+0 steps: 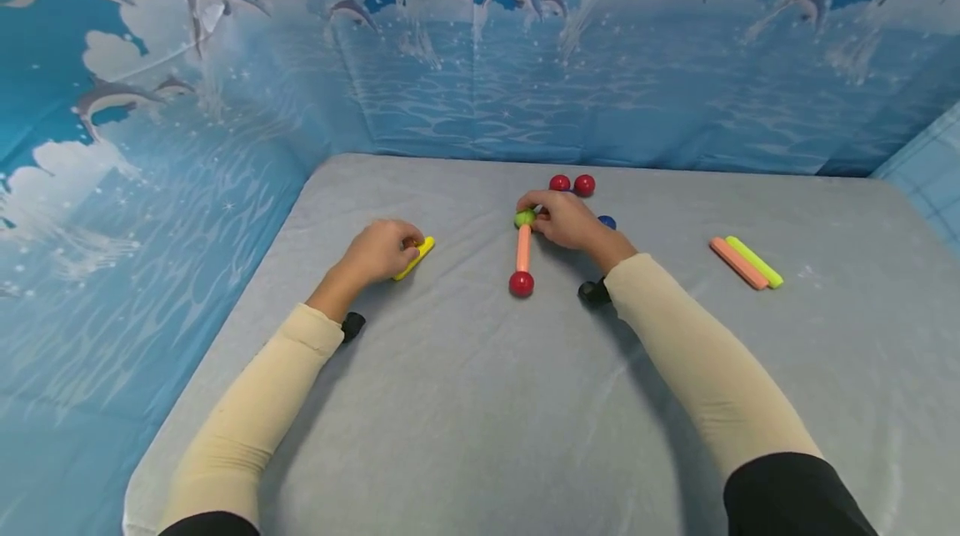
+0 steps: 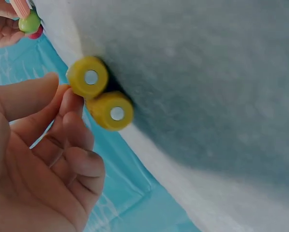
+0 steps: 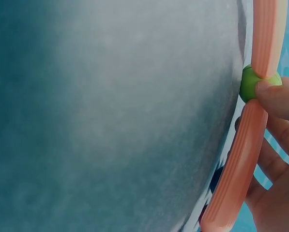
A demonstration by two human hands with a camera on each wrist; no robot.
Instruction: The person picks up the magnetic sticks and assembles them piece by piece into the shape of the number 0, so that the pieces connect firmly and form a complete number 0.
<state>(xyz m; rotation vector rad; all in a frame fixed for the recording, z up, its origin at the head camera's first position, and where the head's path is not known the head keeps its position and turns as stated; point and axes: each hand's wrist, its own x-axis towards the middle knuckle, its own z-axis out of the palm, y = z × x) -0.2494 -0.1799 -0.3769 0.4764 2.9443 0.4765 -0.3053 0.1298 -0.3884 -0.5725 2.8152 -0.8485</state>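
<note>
My left hand (image 1: 378,251) is at a pair of yellow sticks (image 1: 418,257) lying on the cloth, its fingers loosely bent. In the left wrist view both yellow sticks (image 2: 88,79) show round silvery discs in their ends, and the index fingertip meets the upper one while the thumb stands slightly apart. My right hand (image 1: 566,219) pinches a green ball (image 1: 525,217) between thumb and fingers. From that ball an orange stick (image 1: 523,248) runs to a red ball (image 1: 521,284). The right wrist view shows a second orange stick (image 3: 238,169) joined at the green ball, hidden by my hand from above.
Behind my right hand lie two red balls (image 1: 584,185) and a blue ball (image 1: 607,222), partly covered. Far right, an orange stick (image 1: 738,262) lies beside a lime stick (image 1: 754,261). Grey cloth (image 1: 465,419) covers the table, bordered by blue dolphin-print curtains (image 1: 480,94).
</note>
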